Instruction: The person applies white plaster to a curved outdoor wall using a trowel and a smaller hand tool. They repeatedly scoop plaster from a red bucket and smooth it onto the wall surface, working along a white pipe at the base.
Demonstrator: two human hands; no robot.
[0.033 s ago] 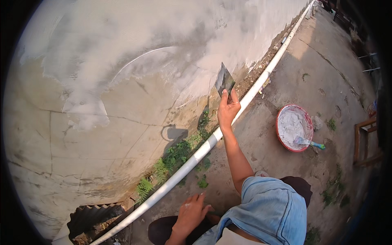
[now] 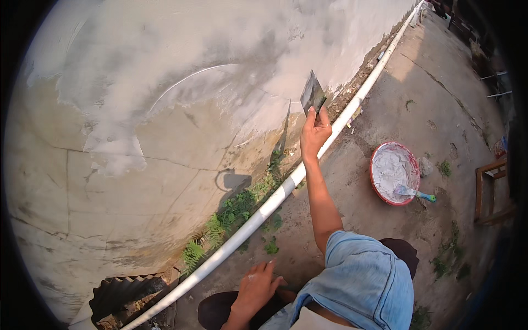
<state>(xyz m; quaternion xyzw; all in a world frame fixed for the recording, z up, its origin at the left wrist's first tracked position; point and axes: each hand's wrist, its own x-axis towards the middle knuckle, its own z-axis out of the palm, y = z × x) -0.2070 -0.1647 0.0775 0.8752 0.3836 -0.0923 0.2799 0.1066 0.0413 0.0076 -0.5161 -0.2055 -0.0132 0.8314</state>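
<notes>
While our right hand (image 2: 315,135), nearer the left-side wall (image 2: 170,132), pinches the far-pointing blade (image 2: 313,95), our left hand (image 2: 257,289) seems empty, loosely open.

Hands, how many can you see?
2: the right hand holds a flat scraper in front of the wall; the left hand is near the bottom of the picture.

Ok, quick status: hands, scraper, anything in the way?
Right hand grips scraper, blade up; wall contact unclear. Left hand empty, by the knee. White pipe runs between person and wall. Basin of paste off right.
</notes>
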